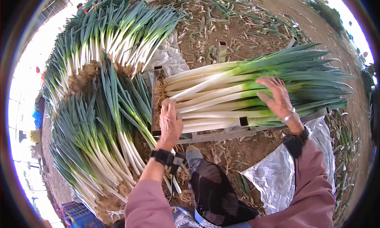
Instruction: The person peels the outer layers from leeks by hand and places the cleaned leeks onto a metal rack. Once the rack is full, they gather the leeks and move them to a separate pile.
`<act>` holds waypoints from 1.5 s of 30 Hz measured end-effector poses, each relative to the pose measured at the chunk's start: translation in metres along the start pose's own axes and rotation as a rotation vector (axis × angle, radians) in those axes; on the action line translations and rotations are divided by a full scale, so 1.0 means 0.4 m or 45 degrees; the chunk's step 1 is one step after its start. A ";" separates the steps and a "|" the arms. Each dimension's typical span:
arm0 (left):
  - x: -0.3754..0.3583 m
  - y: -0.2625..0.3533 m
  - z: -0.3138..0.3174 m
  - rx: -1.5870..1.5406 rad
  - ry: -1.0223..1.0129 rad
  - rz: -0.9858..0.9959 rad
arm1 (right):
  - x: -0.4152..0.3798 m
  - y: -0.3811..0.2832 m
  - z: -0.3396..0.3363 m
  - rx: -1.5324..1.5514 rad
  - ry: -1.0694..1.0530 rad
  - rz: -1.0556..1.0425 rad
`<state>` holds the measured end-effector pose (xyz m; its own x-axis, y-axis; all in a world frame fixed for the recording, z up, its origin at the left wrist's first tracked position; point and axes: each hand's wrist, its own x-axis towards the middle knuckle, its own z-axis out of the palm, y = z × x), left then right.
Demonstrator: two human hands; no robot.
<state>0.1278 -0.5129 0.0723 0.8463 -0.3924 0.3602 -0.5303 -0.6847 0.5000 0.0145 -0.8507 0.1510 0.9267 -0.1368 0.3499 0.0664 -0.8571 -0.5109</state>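
A thick layer of long green onions (213,96) lies lengthwise in a metal frame (221,136), white root ends to the left and dark green leaves to the right. My left hand (171,123) is at the root end, its fingers closed around the base of a green onion that lies slantwise on top. My right hand (277,101) is over the stretch where white turns to green, fingers spread and thumb apart, with nothing gripped. Fine roots (160,94) bunch against the frame's left end.
Big heaps of green onions with soil on their roots (85,75) cover the ground at left. Silver sheeting (273,172) lies by my right leg, and more sheeting (168,56) behind the frame. Leaf scraps litter the dirt floor. A blue crate (81,215) stands at lower left.
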 end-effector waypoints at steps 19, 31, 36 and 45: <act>-0.099 0.038 0.035 0.265 -0.295 -0.076 | -0.017 0.020 0.129 -0.802 -0.141 -0.347; -0.081 0.045 0.076 -0.003 -0.229 0.017 | 0.037 0.040 0.215 -0.575 -0.044 -0.309; -0.086 0.033 0.062 -0.012 -0.349 0.046 | 0.035 0.050 0.232 -0.620 -0.103 -0.220; -0.080 0.039 0.048 0.105 -0.443 0.111 | 0.155 0.020 0.182 -0.752 0.202 -0.392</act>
<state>0.0936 -0.5229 0.0534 0.7723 -0.6271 0.1017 -0.6071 -0.6815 0.4086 0.0993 -0.8298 0.1114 0.8296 0.1239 0.5444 0.0636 -0.9897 0.1285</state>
